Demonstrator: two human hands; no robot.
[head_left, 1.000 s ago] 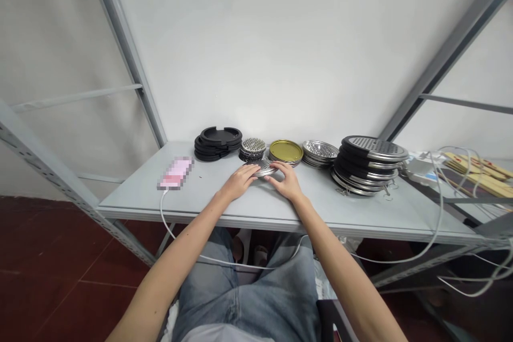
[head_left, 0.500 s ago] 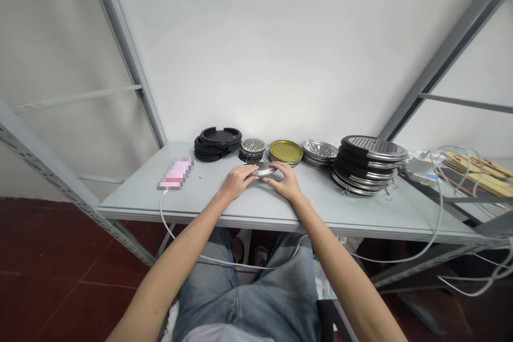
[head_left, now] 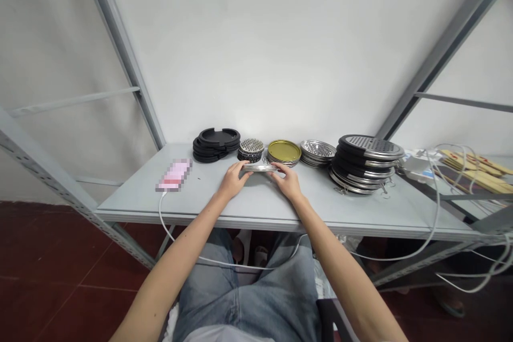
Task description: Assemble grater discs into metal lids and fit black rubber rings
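Silver disc (head_left: 259, 168): since the earlier frame, it had turned until mainly its thin metal rim was showing; it was between the two hands, over the middle of the grey table (head_left: 250, 208).
Left hand (head_left: 232, 179): fingers and thumb were pinching the disc by its left edge.
Right hand (head_left: 287, 179): it was holding the right edge in the same narrow way.
Black stack (head_left: 216, 144): matte round pieces, the top one with a notched rim.
Spiked stack (head_left: 251, 147): small round pieces, the top rough with many points.
Gold stack (head_left: 284, 150): smooth, shiny and round, with a raised rim.
Grater stack (head_left: 318, 149): bright metal, round, textured on top.
Tall stack (head_left: 365, 163): round metal and black layers, the top one full of holes.
Counts: one disc held, five stacks, one blurred pink device (head_left: 174, 175); pieces inside the stacks could not be counted surely.
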